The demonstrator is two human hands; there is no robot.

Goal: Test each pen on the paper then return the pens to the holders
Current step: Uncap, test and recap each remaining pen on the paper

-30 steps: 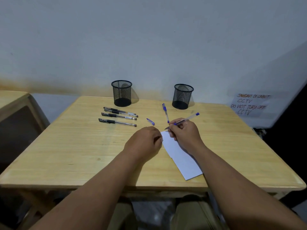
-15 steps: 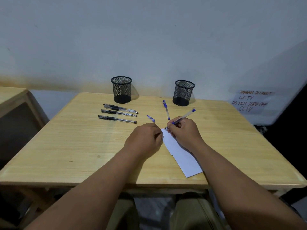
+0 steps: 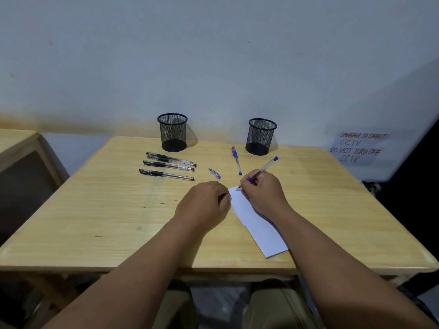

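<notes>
Blue pen (image 3: 260, 170) pinched in my right hand (image 3: 263, 195), tip now down on the paper's (image 3: 259, 224) far corner, near the tabletop's (image 3: 95, 210) middle | left hand (image 3: 204, 205) curled, still pressing the paper's edge | test begun, both holders empty.

Open tabletop (image 3: 114, 217) lies left of the hands. Black pens (image 3: 167, 166), a blue cap (image 3: 214, 173) and a capped blue pen (image 3: 236, 160) obstruct the approach to both mesh holders (image 3: 172, 131).
</notes>
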